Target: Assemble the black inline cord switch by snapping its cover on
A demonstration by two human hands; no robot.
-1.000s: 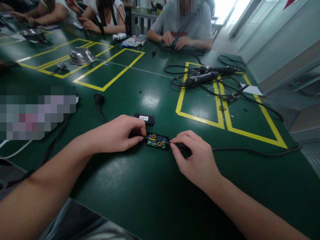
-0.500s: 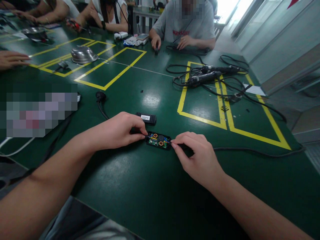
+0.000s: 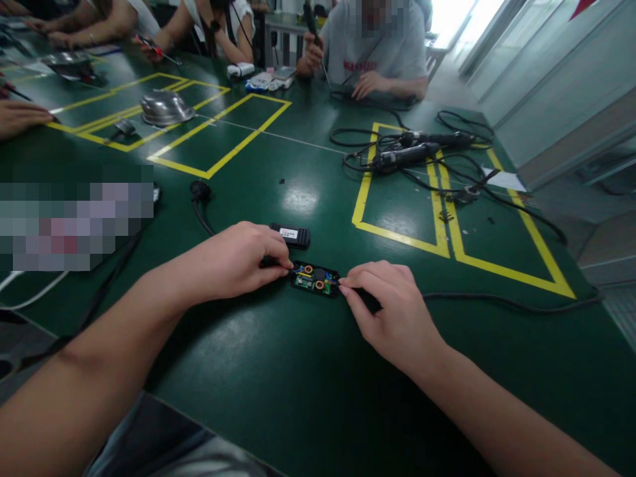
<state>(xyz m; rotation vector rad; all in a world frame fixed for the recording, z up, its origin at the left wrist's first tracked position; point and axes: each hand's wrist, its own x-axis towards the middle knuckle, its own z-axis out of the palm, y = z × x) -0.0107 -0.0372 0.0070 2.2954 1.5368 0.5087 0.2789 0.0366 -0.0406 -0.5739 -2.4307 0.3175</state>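
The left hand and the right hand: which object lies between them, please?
In the head view, an open black casing holding a green circuit board lies between the left hand and the right hand.

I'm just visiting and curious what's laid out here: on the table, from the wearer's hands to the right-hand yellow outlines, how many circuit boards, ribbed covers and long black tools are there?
Circuit board: 1
Ribbed cover: 1
Long black tools: 2
Total: 4

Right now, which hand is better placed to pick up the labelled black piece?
Probably the left: the left hand is closer to the black piece; the right hand is farther off, beside the circuit board.
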